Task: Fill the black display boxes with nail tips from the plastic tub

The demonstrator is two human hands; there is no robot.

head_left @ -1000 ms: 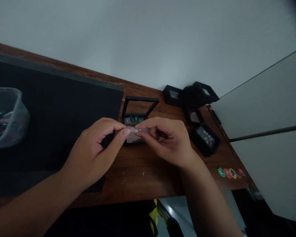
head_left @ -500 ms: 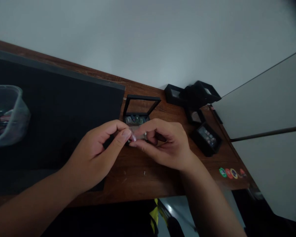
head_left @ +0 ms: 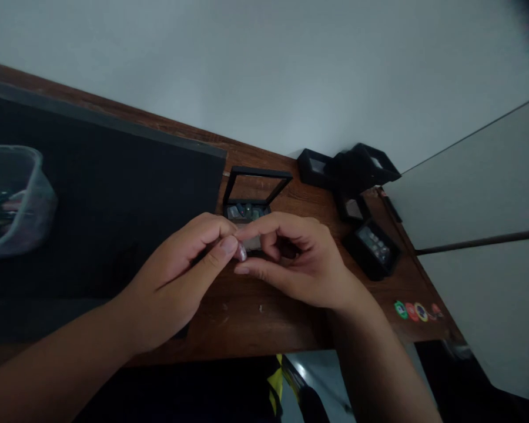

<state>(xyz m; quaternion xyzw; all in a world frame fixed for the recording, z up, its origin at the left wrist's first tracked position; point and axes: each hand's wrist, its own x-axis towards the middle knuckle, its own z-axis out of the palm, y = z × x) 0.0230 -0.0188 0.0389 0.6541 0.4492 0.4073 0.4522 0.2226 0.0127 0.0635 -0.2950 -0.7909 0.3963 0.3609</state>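
My left hand [head_left: 183, 276] pinches a small shiny purple stone [head_left: 241, 251] between thumb and fingers; the stone's lower end sticks out. My right hand [head_left: 297, 252] is beside it, its index fingertip at the top of the stone and its thumb apart below. The other right fingers curl inward, partly hidden. Just behind both hands stands a small black display box [head_left: 259, 173] with its clear-windowed lid raised. Several small dark and greenish stones [head_left: 248, 210] lie along its back row. My hands cover most of the box's front.
On the black mat [head_left: 136, 194] at left stands a clear plastic tub [head_left: 37, 202] with mixed stones. More black boxes [head_left: 320, 166] sit at the back right, one of them [head_left: 372, 248] holding pale pieces. Round colourful stickers [head_left: 419, 311] mark the wooden table [head_left: 247, 317] near its right edge.
My right thumb has come away from the purple stone, and more of the stone shows below my left thumb. The view has shifted slightly.
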